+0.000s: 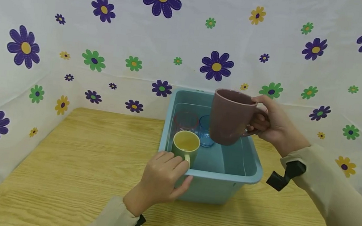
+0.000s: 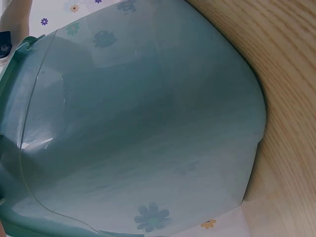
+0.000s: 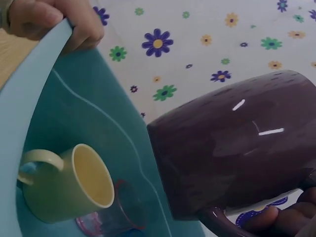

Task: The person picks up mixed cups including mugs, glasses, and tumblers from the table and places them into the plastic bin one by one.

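The right hand (image 1: 273,123) grasps the brown mug (image 1: 231,117) by its handle, fingers curled through the loop. The mug hangs in the air over the blue tub (image 1: 246,177), slightly tilted, its base clear of the water; a handle grip of this kind keeps the mug body free and leaves the tilt to the wrist. In the right wrist view the mug (image 3: 237,148) lies nearly on its side relative to the camera, with fingertips (image 3: 269,219) visible at the handle.

The left hand (image 1: 161,180) rests on the near left corner of the tub, fingers over the rim and thumb against the outer wall. This hold probably steadies the tub on the table (image 1: 74,168). The left wrist view shows only the tub's outer wall (image 2: 148,123) and the wood beside it.

Contents of the tub:
- Water, to a level line visible on the inner walls.
- A yellow-green mug (image 1: 185,146), just beyond the left hand's fingers, upright or slightly tilted, standing in the water. Whether the fingers touch its handle cannot be told.
- A clear glass with a red rim (image 1: 185,120), beyond the yellow-green mug.
- A blue glass (image 1: 205,130), below and left of the brown mug.

A flowered sheet (image 1: 108,48) backs the table beyond both hands.
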Demonstrator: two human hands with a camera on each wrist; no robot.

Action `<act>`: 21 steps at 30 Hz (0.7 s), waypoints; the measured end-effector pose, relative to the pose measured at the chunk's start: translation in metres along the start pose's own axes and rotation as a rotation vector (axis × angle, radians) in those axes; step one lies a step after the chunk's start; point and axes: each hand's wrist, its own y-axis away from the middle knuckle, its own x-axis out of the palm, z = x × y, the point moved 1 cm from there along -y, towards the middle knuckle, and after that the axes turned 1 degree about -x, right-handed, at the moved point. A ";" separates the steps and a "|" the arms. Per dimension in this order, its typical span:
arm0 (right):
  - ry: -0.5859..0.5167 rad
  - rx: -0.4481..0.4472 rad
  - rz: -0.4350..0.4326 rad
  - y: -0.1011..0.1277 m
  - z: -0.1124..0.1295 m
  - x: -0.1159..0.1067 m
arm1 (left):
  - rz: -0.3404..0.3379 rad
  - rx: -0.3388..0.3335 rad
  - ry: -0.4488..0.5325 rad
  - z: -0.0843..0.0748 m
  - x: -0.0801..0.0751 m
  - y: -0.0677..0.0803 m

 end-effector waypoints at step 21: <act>0.347 0.186 0.095 -0.024 -0.024 0.015 | -0.003 0.002 -0.001 0.001 -0.001 0.000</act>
